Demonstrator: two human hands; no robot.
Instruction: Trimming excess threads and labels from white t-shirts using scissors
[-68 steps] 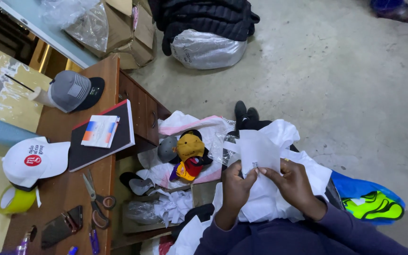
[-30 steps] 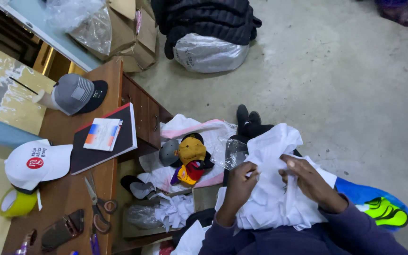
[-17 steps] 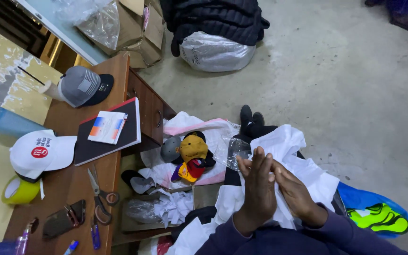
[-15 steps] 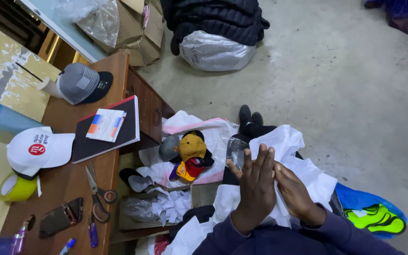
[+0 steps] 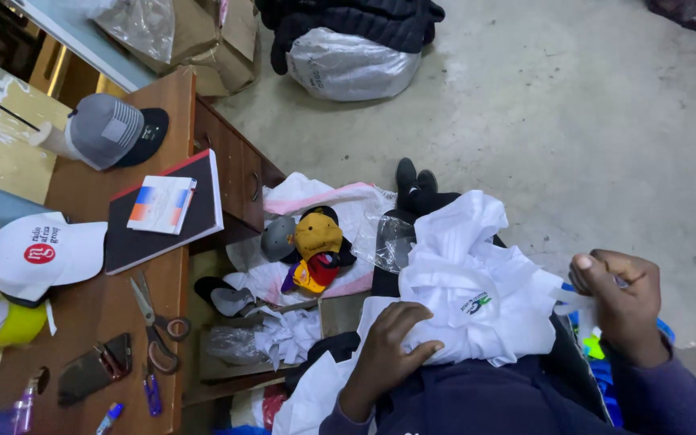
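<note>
Concrete floor fills the upper right of the frame; a wooden desk runs down the left edge. White garment lies bunched on the lap, centre-low, long axis running lower left to upper right. Left hand rests flat on its lower left end, fingers spread, pinning cloth. Right hand, far right, is closed on a thin white strip off the garment's right edge, so the garment lies to its left; the left hand is nearer the bulk. Small green-and-dark logo sits mid-garment. White cap with round red badge, left edge. Dark notebook carries a white, orange and blue packet. Clear plastic bag just above the garment.
</note>
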